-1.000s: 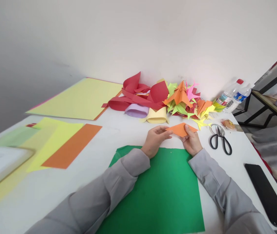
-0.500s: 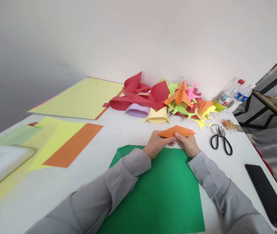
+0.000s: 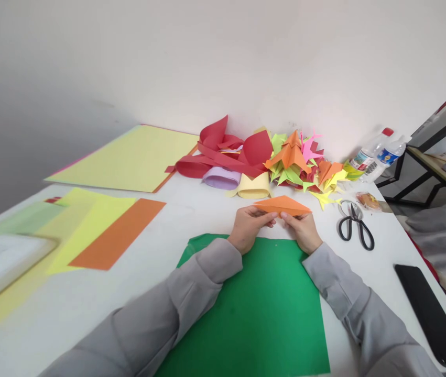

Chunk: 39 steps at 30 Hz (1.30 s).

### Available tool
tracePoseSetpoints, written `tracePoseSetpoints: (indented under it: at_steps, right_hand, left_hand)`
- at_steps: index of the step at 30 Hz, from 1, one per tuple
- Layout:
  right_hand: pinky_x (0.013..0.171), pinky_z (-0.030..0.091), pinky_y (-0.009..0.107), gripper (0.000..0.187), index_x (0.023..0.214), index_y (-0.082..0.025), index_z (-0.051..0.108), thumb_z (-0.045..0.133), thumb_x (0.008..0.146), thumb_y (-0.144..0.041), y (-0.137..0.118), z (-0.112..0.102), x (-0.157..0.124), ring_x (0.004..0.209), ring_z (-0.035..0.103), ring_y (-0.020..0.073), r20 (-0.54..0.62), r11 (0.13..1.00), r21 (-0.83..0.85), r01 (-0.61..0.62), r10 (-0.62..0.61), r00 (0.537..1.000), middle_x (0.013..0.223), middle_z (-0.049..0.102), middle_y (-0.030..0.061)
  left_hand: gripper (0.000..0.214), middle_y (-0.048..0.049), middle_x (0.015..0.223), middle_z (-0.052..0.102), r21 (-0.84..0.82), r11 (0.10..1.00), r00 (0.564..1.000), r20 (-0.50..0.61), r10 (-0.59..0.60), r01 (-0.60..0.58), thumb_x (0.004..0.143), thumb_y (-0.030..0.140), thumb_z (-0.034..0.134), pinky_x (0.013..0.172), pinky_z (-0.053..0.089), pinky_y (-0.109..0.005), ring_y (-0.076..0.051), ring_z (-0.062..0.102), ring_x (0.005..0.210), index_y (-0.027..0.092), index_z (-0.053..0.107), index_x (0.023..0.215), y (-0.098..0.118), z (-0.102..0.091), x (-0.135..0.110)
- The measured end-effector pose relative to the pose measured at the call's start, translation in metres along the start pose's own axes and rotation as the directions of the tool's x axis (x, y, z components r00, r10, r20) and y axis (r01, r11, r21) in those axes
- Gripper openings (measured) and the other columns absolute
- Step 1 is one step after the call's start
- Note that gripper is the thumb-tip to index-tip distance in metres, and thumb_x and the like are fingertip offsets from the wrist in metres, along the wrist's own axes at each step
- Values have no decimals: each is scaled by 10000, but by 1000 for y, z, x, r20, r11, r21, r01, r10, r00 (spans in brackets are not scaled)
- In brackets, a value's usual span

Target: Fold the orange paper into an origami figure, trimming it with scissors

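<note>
A folded piece of orange paper [image 3: 283, 204], pointed at both ends, is held just above the far edge of a green paper sheet [image 3: 262, 309]. My left hand [image 3: 247, 226] pinches its near edge left of the middle. On the other side of the middle, my right hand [image 3: 303, 230] grips the same edge, its thumb on the near face. Both thumbs lie close together. The fingers behind the paper are partly hidden.
Folded paper shapes [image 3: 291, 159] and curled red paper strips [image 3: 226, 154] lie against the wall. Black-handled scissors [image 3: 358, 229] and a black phone-like slab [image 3: 431, 314] are at right. Two bottles [image 3: 376, 154] stand behind. An orange paper strip [image 3: 118, 234] and yellow sheets lie left.
The folded orange paper has tipped up slightly and shifted a little away from me and left. My left thumb has moved onto its near edge. Both hands keep hold of it.
</note>
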State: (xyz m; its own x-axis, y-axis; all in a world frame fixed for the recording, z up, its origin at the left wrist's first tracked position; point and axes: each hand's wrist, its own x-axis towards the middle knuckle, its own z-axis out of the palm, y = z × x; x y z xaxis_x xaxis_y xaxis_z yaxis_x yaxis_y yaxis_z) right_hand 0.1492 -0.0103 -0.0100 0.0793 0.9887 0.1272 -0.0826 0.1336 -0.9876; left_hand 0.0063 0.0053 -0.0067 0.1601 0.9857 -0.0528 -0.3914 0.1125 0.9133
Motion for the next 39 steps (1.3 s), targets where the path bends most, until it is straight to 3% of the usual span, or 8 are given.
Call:
tracePoseSetpoints:
  at_steps: [5,17,26,30,34,39]
  right_hand:
    - [498,312,252,279,556,-168,580,745,644,-375,5,-3,2,469,400,93,-31,999,42,-3,4,1000,468,496,-49]
    - [514,315,273,333,434,-182,541,761,614,-354,6,-4,6,444,387,95,-88,986,152,-63,77,993,420,474,-39]
    - [523,320,276,342,411,-176,548,768,601,-356,2,-2,7,438,393,93,-110,976,200,-85,108,988,398,467,-34]
    - [534,332,272,357,427,-173,547,756,628,-381,7,-5,6,451,407,95,-90,988,142,-54,68,994,420,487,-31]
    - [530,343,270,290,530,-168,610,748,644,-396,7,-5,3,477,434,105,4,996,71,-56,56,998,482,540,-24]
    - [519,342,266,251,577,-163,642,749,645,-380,1,-1,0,481,443,105,44,997,58,-53,51,998,506,565,-22]
  left_hand:
    - [241,-9,497,603,-111,994,998,-49,-29,23,523,273,807,529,446,-236,-93,543,494,116,627,557,3,-1,1]
    - [263,-33,614,644,-232,973,990,-138,-40,7,533,288,797,593,464,-260,-105,574,570,103,655,654,1,-4,6]
    - [264,-43,642,650,-265,964,994,-89,-57,31,571,319,779,573,463,-241,-99,578,565,98,655,644,5,-3,5]
    - [243,-32,640,654,-202,977,997,-9,-73,70,576,303,783,619,482,-253,-108,593,595,110,666,667,6,-1,2]
    - [261,-46,644,678,12,998,986,157,-57,56,548,282,802,640,505,-281,-134,601,605,110,704,718,2,2,-3]
    - [246,-39,557,655,102,994,989,137,-50,36,558,315,791,572,510,-288,-139,583,523,114,701,666,-1,2,-3]
